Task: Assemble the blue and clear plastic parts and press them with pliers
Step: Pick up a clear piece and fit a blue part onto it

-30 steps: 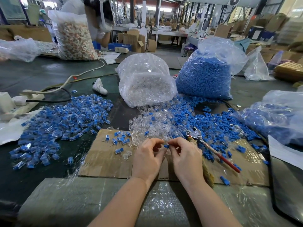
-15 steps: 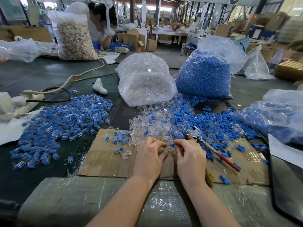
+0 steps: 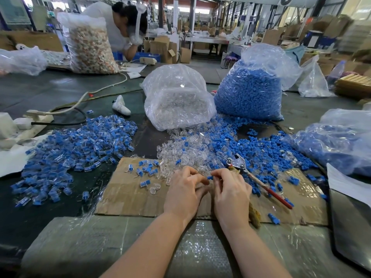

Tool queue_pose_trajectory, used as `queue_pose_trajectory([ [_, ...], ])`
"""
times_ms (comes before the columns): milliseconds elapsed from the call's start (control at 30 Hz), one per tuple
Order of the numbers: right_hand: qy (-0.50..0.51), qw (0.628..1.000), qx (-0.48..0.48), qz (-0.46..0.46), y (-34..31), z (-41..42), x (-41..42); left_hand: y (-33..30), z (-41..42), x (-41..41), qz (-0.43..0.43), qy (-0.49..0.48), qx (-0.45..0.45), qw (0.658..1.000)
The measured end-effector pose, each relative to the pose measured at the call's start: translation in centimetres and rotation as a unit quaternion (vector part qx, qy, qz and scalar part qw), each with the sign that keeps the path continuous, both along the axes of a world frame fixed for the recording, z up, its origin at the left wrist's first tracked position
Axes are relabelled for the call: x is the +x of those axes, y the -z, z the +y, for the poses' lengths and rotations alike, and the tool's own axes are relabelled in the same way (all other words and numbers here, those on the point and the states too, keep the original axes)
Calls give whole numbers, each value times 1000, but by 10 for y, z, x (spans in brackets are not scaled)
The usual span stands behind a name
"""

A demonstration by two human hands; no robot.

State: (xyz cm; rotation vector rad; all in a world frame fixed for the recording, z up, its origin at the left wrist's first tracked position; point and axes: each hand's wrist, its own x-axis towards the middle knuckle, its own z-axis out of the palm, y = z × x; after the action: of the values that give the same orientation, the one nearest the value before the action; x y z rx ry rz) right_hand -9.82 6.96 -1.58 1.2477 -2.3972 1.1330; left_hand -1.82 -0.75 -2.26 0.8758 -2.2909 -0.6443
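**A factory assembly floor**

This is a large industrial workshop; a long dark worktable (image 3: 50, 93) carries big clear sacks of parts, one of blue pieces (image 3: 249, 95), one of clear pieces (image 3: 176, 101); loose heaps of finished pieces (image 3: 76, 149) spread beside a cardboard mat (image 3: 124, 193); stacked cartons (image 3: 160, 48) and further benches fill the hall behind; another worker (image 3: 112, 27) bends over the table.
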Motion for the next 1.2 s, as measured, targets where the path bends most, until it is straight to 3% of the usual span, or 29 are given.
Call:
queue_pose_trajectory([
  [200, -34, 999, -19, -9, 1, 1, -1, -4, 1, 5, 124, -38, 68, 989],
  [533, -44, 997, -50, -47, 0, 4, 0, -7, 0, 10, 162, -51, 165, 972],
  [767, -57, 997, -46, -37, 0, 5, 2, -10, 2, 12, 227, -50, 266, 936],
  [1067, -63, 996, -40, -37, 1, 4, 1, -9, 4, 11, 137, -15, 144, 980],
  [1200, -62, 995, -65, -43, -1, 6, 1, -8, 1, 10, 160, -33, 177, 971],
])
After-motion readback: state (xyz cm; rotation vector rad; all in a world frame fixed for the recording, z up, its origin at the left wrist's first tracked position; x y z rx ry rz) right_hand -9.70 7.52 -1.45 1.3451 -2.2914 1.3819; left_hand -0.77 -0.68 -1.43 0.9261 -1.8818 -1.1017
